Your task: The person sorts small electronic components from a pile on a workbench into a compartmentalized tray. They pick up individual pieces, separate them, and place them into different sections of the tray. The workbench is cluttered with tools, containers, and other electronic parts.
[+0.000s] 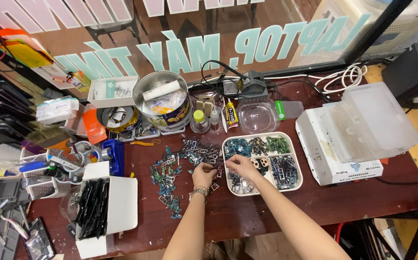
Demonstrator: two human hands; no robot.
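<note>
Far left of the desk point(247, 212): an open white box point(104, 207) holds a stack of dark flat strips, standing on end and packed close; behind it a blue tool block point(116, 156) and a clutter of hand tools

Left of centre, rear: a round metal tin point(163, 98), lid off, holds white wrappers and loose packets; just beside it a small clear bottle with a yellow-green cap point(199, 121)

Centre: a loose heap of small metal parts and green circuit pieces point(180, 163) spreads over the bare desk. My left hand point(203, 174) rests at the heap's right edge, fingers curled down on the pieces; this grip is nearly closed, though what it pinches, if anything, is too small to tell

Right of centre: my right hand point(241, 166) lies over the left rim of the white divided tray point(293, 163), fingertips bent into a lower compartment, the grip narrow, its contents hidden. In my judgement the sorting goes best one piece at a time, pinched by the edges and set into the compartment of its own kind. The tray's upper compartments hold blue-green and green boards; the lower ones hold thin metal frames and a few round lens parts

Rear: an empty clear plastic tub point(257, 115)

Right: a white box point(336, 154) bears a frosted plastic case point(375, 120)
</note>
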